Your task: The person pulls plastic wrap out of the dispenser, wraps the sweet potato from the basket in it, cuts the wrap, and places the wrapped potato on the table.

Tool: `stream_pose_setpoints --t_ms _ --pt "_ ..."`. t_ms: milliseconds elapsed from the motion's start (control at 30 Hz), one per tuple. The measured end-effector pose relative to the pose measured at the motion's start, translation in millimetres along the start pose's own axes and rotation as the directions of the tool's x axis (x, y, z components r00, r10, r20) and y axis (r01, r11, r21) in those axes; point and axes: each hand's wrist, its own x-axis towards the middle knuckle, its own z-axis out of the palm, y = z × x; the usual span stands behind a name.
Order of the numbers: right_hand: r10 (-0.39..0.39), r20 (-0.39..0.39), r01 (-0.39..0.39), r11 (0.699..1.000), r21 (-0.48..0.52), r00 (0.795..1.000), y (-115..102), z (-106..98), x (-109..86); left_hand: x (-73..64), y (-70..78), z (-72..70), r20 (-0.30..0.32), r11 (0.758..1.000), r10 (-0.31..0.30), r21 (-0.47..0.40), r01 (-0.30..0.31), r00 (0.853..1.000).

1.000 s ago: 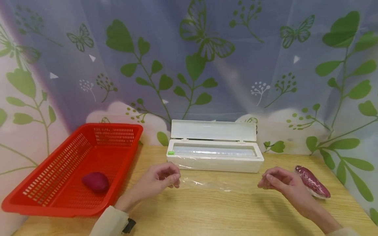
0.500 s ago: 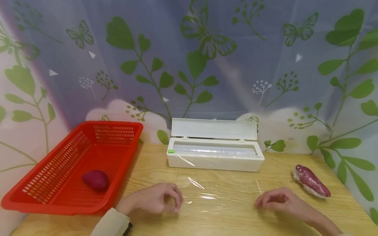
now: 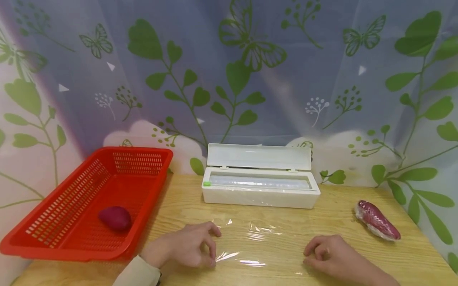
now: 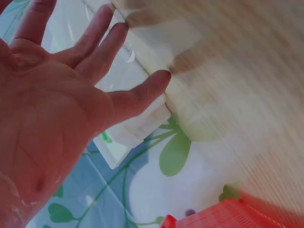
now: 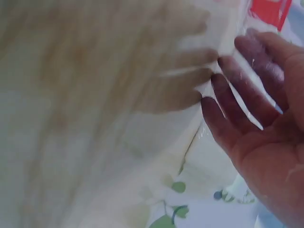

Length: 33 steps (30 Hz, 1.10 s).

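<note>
A clear sheet of cling film (image 3: pixel 255 236) spreads over the table between my hands, its shine showing in the head view. My left hand (image 3: pixel 189 244) pinches its near left corner between thumb and forefinger; the left wrist view shows the other fingers (image 4: pixel 142 95) spread toward the wood. At the near right corner my right hand (image 3: pixel 334 256) pinches the film, thumb and forefinger tips close together. Its remaining fingers (image 5: pixel 221 118) reach down to the table in the right wrist view. Behind the film stands a white cling film box (image 3: pixel 259 197) with its lid raised and a roll inside.
On the left a red plastic basket (image 3: pixel 143 222) contains one purple sweet potato (image 3: pixel 115 218). A purple sweet potato wrapped in film (image 3: pixel 377 220) lies at the right of the wooden table (image 3: pixel 279 274). A patterned curtain (image 3: pixel 286 83) hangs right behind the box.
Both hands have come down and toward me, drawing the cling film from the box area. The film, stretched in the air earlier, now lies flat on the table. Basket and box stay put.
</note>
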Motion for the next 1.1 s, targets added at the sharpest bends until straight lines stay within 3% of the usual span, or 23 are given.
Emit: stream_pose_setpoints --t_ms 233,467,567,633,833,1000,1100 --pt "0.059 0.035 -0.051 0.978 -0.202 0.998 -12 3 0.1 5.9 5.4 3.3 0.002 0.999 -0.037 0.024 0.037 0.999" --pt "0.208 0.046 -0.192 0.955 -0.226 0.977 -9 -1 -3.1 9.9 11.7 5.1 -0.032 0.996 -0.077 0.037 0.078 0.996" --pt "0.191 0.040 -0.179 0.960 -0.215 0.981 -7 -1 -5.0 8.9 10.2 6.3 -0.051 0.997 -0.062 0.038 0.063 0.997" --pt "0.136 0.011 -0.130 0.964 -0.232 0.991 -5 0 -6.6 6.9 8.4 6.7 -0.058 0.997 -0.049 0.052 0.052 0.997" --pt "0.062 -0.082 -0.089 0.922 -0.377 0.995 -2 2 -11.0 -1.8 3.7 7.1 -0.043 0.996 -0.040 0.079 0.043 0.998" --pt "0.086 -0.043 -0.095 0.899 -0.427 0.995 2 0 -14.4 -9.6 4.8 5.0 -0.022 0.996 -0.077 0.042 0.078 0.997" --pt "0.102 -0.007 -0.095 0.904 -0.417 0.995 3 -1 -16.3 -12.8 4.2 2.9 -0.023 0.997 -0.072 0.015 0.072 0.997"
